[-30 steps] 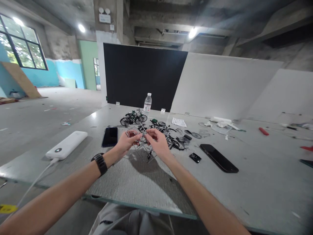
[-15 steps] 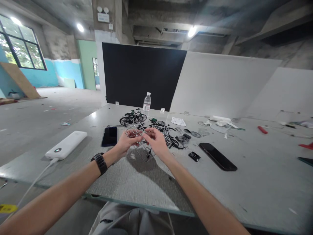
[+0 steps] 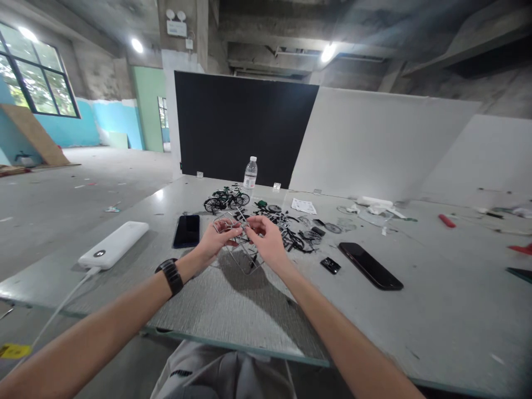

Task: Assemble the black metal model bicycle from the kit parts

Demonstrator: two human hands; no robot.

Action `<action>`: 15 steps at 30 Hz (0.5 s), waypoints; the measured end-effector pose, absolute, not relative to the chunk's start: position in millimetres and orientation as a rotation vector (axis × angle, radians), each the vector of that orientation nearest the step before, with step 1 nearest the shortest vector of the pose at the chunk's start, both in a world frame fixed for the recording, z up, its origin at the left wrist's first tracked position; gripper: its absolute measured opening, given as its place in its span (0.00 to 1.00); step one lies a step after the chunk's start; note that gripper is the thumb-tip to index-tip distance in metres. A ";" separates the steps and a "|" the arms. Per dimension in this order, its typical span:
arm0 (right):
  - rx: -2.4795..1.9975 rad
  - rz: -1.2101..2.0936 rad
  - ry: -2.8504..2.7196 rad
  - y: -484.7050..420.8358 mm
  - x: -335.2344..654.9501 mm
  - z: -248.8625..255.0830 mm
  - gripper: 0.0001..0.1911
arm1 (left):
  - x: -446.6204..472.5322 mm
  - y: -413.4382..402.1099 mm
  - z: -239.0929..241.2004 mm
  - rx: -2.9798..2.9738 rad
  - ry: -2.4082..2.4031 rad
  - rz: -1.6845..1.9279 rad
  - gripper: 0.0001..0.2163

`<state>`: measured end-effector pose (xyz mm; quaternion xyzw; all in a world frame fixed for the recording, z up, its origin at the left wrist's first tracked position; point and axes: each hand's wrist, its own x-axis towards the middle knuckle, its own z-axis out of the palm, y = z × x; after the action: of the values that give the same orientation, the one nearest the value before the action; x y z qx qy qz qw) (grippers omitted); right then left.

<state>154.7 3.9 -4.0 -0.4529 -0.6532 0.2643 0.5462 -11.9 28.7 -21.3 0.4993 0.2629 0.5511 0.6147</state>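
Observation:
Above the near middle of the table I hold a thin grey wire frame [image 3: 239,262] with squarish loops, tilted on one corner. My left hand [image 3: 214,239], with a black watch on its wrist, pinches the frame's left part. My right hand [image 3: 269,241] has its thumb and fingers closed at the frame's middle, close to the left fingertips. Whether a smaller part sits between the fingertips I cannot make out. Just beyond the hands stand small model bicycles [image 3: 226,200]. Black bicycle parts [image 3: 293,238] lie in a loose pile behind and right of my right hand.
A dark phone [image 3: 185,231] and a white power bank [image 3: 114,245] with a cable lie left. Right are a small black case [image 3: 330,266], another phone [image 3: 371,266] and a red object [image 3: 446,220]. A water bottle [image 3: 250,174] and printed paper [image 3: 304,206] are farther back.
The fingertips have shifted very slightly around the wire frame. Both hands stay on it in nearly the same place, and the things on the table have not moved.

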 end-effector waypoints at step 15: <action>-1.088 0.557 -1.583 -0.5 153.6 -2.8 0.12 | -13.3 28.2 -19.3 1.148 0.619 1.249 0.14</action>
<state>153.6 -0.5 -2.8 -0.4579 -0.6659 0.2342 0.5404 -13.3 28.2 -19.3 0.4991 0.2692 0.5431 0.6192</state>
